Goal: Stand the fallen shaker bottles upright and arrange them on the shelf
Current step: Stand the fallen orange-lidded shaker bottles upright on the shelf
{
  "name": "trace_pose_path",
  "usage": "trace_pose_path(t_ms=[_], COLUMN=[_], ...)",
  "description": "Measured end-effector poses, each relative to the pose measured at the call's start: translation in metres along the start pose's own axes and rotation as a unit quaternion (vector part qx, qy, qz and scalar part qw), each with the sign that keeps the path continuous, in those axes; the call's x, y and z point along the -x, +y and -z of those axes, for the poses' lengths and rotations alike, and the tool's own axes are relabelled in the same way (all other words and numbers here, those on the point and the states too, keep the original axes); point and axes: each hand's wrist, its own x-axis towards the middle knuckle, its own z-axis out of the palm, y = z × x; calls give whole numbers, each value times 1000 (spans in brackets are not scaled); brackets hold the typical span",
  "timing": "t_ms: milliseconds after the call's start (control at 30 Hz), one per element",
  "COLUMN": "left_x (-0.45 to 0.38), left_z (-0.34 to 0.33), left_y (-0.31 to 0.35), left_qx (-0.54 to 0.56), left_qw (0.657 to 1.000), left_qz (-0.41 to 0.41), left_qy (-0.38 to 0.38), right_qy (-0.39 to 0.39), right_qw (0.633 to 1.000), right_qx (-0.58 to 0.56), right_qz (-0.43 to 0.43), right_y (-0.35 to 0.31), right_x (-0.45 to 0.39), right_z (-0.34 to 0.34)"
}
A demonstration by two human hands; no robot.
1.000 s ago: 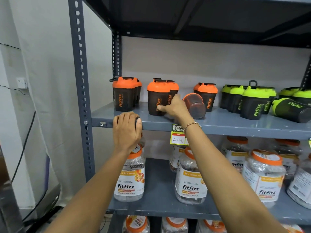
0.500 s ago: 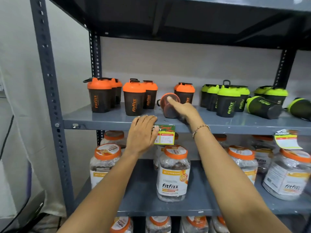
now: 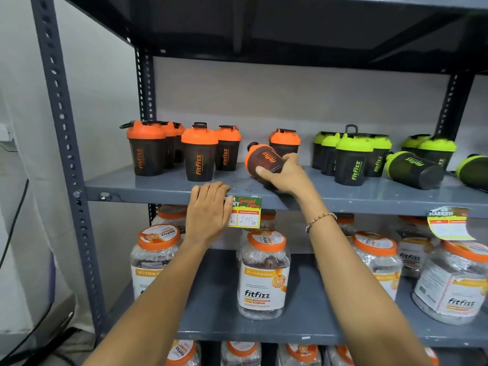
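The right hand (image 3: 284, 174) is gripping the tilted orange shaker bottle (image 3: 265, 161) around its base; it is looking light, rigid, probably slick plastic.

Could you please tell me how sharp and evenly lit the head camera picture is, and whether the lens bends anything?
Head view: the middle is sharp, the held orange shaker's logo readable; the right price tag is blurred; under the top shelf it is dark; the left upright leans from wide-angle distortion.

Right hand (image 3: 286, 175) gripping — left hand (image 3: 208, 211) flat.
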Motion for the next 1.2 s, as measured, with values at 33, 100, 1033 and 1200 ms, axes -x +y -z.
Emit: trace_pose_path(t_ms=[33,100,1033,1200], left_x=[0,0,2,2], left_z=[0,1,4,2], left_y=[0,0,-6,-8], left_qx=[0,-1,-4,-1], left_qw=[1000,1000,999,999], left_qz=[-1,-1,-35,-37], left_qy=[2,4,0,-2], right_qy=[-8,-16,-74,-59], right_qw=[1000,999,976,983], right_qx=[-16,-45,-194,-155], right_qz=[4,-2,-69,-75], right_y=[-1,-2,-5,-5], right_x=[-2,-7,-40,-42], right_z=[2,6,-17,-24])
